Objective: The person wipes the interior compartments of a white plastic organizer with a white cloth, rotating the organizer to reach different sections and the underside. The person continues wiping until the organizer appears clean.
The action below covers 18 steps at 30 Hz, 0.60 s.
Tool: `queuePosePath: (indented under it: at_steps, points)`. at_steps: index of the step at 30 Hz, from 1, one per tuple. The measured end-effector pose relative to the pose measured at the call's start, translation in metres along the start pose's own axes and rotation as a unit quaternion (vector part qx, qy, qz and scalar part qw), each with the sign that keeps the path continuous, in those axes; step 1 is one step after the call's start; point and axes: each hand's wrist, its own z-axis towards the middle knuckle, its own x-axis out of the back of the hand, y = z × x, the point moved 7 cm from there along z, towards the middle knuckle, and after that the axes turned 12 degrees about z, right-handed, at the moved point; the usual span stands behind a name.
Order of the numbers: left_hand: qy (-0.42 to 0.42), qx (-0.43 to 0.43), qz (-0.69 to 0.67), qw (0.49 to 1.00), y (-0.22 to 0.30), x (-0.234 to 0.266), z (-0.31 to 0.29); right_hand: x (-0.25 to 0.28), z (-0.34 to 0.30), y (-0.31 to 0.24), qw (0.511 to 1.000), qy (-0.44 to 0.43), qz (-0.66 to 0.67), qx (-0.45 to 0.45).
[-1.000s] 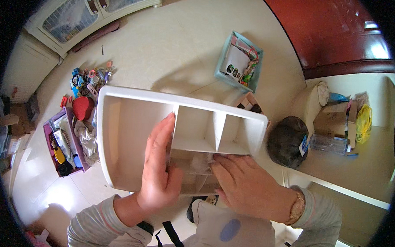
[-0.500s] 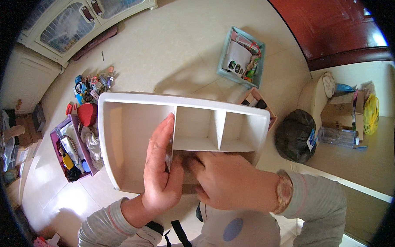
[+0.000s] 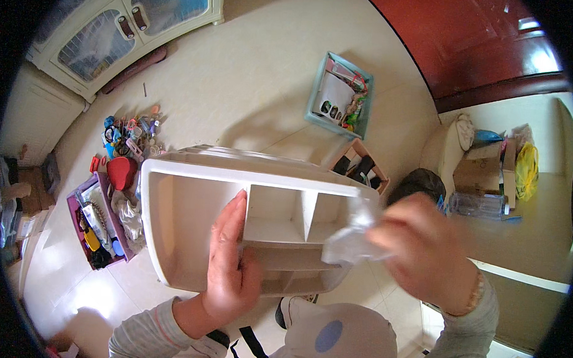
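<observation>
Here, the left hand (image 3: 229,273) lies straight-fingered, empty; the right hand (image 3: 426,252) pinches whitish sheeting (image 3: 352,242).

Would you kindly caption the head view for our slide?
Left hand on white divided organizer, right hand holding a crumpled whitish sheet.
</observation>
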Motion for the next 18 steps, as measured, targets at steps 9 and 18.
queuePosePath:
  at_steps: [9, 18]
  points:
    - [-0.001, 0.001, -0.055, 0.998, 0.000, 0.000, -0.003, -0.064, -0.005, 0.009, 0.944, -0.152, -0.264, 0.130]
    - [-0.058, -0.063, -0.032, 0.996, 0.000, 0.026, 0.035, -0.079, -0.007, 0.015, 0.933, -0.212, -0.234, 0.172]
